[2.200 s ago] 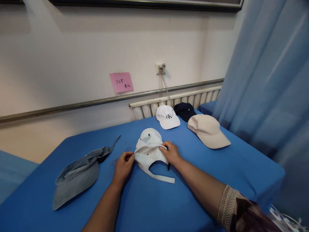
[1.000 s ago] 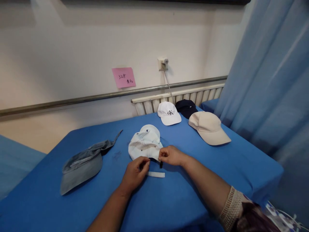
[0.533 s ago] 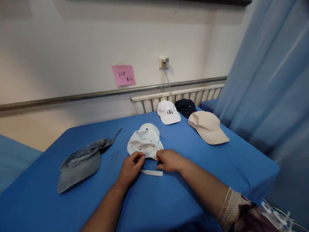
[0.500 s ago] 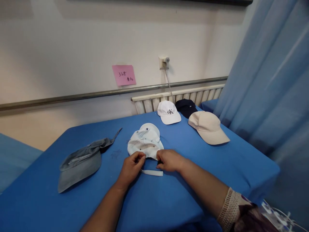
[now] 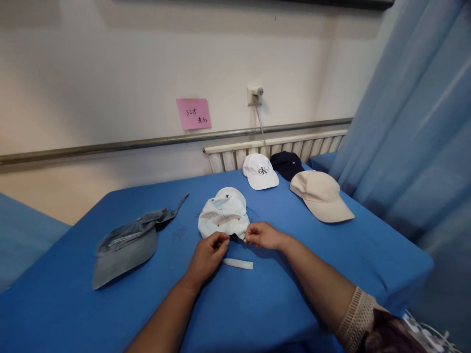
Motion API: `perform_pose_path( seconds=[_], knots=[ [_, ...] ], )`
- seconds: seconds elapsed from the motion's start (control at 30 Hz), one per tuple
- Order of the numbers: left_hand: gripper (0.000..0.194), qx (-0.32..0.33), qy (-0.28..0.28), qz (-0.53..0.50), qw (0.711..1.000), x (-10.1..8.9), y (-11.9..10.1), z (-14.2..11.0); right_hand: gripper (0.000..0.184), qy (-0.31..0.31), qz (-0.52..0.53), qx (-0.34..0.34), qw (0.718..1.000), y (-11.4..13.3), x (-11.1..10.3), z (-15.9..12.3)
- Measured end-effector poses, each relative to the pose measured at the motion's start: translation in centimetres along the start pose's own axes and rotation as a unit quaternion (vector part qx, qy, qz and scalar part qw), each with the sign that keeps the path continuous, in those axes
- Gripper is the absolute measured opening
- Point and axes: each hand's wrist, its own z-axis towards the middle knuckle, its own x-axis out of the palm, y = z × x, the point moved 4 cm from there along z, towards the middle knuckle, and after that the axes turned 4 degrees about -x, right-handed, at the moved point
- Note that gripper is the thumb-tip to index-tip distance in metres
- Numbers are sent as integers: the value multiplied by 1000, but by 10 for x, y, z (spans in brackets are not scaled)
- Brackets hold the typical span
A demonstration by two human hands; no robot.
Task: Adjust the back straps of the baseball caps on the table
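A pale blue baseball cap (image 5: 221,215) lies on the blue-covered table, its brim away from me and its back opening toward me. My left hand (image 5: 209,252) pinches the cap's back edge left of the opening. At the right of the opening, my right hand (image 5: 264,236) has thumb and fingers closed on the edge of the same cap. A loose pale strap (image 5: 239,264) reaches out to the right from under my left hand and rests on the cloth. Exactly what the fingertips grip is partly hidden.
To the left lies a grey-blue cap (image 5: 127,252) with its strap sticking out. Toward the back right are a white cap (image 5: 260,171), a navy cap (image 5: 287,165) and a beige cap (image 5: 320,196). Behind are a radiator (image 5: 228,159) and a rail; a blue curtain (image 5: 405,137) hangs at right.
My right hand has shifted slightly up along the cap's back edge, its fingers now pinched at the corner. The left hand keeps its hold. The whole view has drifted a little.
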Motion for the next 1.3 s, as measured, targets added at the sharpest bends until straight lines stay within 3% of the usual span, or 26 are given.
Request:
perform_pose_path(
  seconds=[0.07, 0.17, 0.37, 0.57, 0.73, 0.87, 0.97, 1.07, 1.3],
  knots=[
    [22, 12, 1, 2, 1000, 5, 0, -1, 27, -2, 127, 13, 992, -3, 1, 3],
    [30, 41, 2, 7, 999, 12, -4, -3, 37, -23, 213, 3, 977, 0, 4, 4],
    [30, 115, 13, 55, 992, 18, -16, -2, 42, -40, 271, 0, 962, -2, 20, 7],
    [23, 105, -16, 59, 993, 15, -14, 2, 46, -43, 287, -23, 957, -6, 29, 10],
    [20, 79, -15, 55, 995, 16, -14, 1, 31, -48, 216, -32, 975, -6, 29, 9],
    [20, 66, -23, 42, 997, 15, -12, 2, 16, -110, 41, -84, 990, 10, 22, 2],
    [20, 58, -28, 42, 997, 14, -11, 2, 26, -121, -86, -143, 979, 28, 19, -6],
    [20, 50, -36, 41, 997, 14, -11, 2, 30, -103, -150, -180, 967, 39, 20, -10],
    [27, 25, -50, 0, 998, 13, -10, 1, 23, -83, -232, -175, 953, 35, 20, -6]
  ],
)
